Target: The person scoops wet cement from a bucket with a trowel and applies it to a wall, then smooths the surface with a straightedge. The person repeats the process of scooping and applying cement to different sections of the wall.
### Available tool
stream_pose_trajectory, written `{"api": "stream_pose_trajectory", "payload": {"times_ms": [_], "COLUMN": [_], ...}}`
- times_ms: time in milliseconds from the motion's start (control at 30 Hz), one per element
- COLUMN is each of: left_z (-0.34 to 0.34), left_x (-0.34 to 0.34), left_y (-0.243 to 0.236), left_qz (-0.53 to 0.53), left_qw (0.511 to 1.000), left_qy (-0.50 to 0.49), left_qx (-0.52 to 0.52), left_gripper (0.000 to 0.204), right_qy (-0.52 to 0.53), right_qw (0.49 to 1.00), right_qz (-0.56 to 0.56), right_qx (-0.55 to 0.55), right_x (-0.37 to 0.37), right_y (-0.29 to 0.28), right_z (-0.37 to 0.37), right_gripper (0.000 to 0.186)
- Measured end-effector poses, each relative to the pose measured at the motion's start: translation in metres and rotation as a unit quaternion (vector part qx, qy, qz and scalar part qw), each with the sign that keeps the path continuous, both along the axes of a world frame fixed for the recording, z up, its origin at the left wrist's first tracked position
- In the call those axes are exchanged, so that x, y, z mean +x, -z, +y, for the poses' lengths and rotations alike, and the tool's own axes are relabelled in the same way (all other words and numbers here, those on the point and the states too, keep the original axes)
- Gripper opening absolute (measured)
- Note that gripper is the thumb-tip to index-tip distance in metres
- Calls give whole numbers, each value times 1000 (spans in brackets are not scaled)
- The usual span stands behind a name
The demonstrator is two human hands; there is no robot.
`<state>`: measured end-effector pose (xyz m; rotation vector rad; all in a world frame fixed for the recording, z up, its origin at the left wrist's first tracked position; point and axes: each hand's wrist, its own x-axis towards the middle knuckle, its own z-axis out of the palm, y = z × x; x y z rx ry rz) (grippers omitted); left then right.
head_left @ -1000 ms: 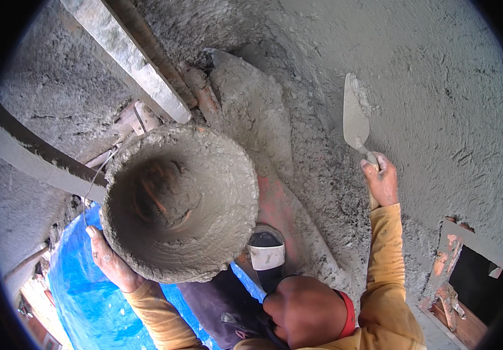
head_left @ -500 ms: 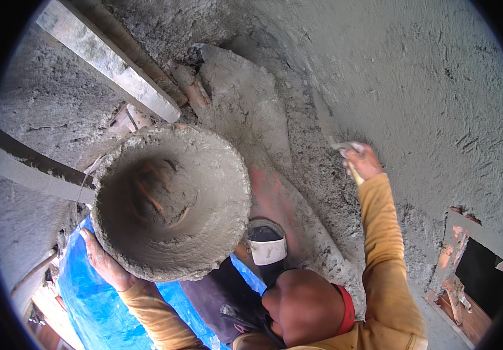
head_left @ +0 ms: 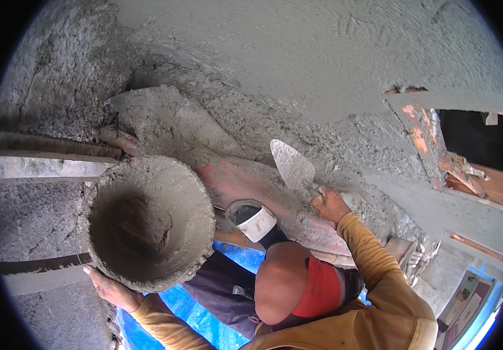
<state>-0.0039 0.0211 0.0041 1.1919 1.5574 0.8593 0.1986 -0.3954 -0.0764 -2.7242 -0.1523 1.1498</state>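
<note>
A mortar-crusted bucket (head_left: 196,201) with a thin wire handle is tilted so its mouth faces me. Inside, a little grey mortar (head_left: 140,227) clings to the bottom. My left hand (head_left: 114,290) grips the bucket low on its outer left side, with part of the fingers hidden behind it. On the right, my right hand (head_left: 330,205) is closed round the handle of a pointed trowel (head_left: 293,165). Its blade shows flat and mostly bare, held above a mortar-covered sheet (head_left: 263,181) with reddish patches.
A freshly plastered grey wall (head_left: 321,64) spans the far side. Wooden beams (head_left: 50,167) reach in from the left. A dark opening with a broken frame (head_left: 426,134) is at the right. Blue tarp (head_left: 204,318) lies beneath my legs, near a foot in a white-strapped sandal (head_left: 258,223).
My right hand has drawn the trowel back from the wall's foot, turning its blade into view. The view has swung to the right; my left hand keeps hold of the bucket.
</note>
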Motion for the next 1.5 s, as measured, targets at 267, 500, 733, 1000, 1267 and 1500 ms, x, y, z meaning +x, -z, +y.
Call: {"api": "stream_pose_trajectory", "payload": {"times_ms": [267, 500, 733, 1000, 1267, 1500], "left_z": [30, 38, 27, -18, -28, -54], "left_x": [-50, -70, -53, -26, -21, -29], "left_y": [19, 22, 11, -2, -46, -71], "left_qz": [181, 88, 90, 83, 214, 311], "left_qw": [974, 976, 948, 929, 937, 881], "left_qy": [129, 163, 174, 155, 183, 314], "left_qx": [50, -116, -250, -327, -206, -168], "left_gripper": [66, 74, 71, 63, 67, 70], "right_qy": [202, 496, 674, 737, 783, 784], "right_qw": [972, 856, 727, 667, 613, 615], "right_qz": [25, 49, 34, 41, 81, 82], "right_qx": [-118, -135, -131, -100, -71, -38], "right_x": [-192, -423, -513, -612, -582, -603], "right_y": [-88, -178, -303, -281, -322, -295], "right_z": [-108, -221, -170, -166, -137, -133], "right_gripper": [46, 32, 28, 28, 39, 33]}}
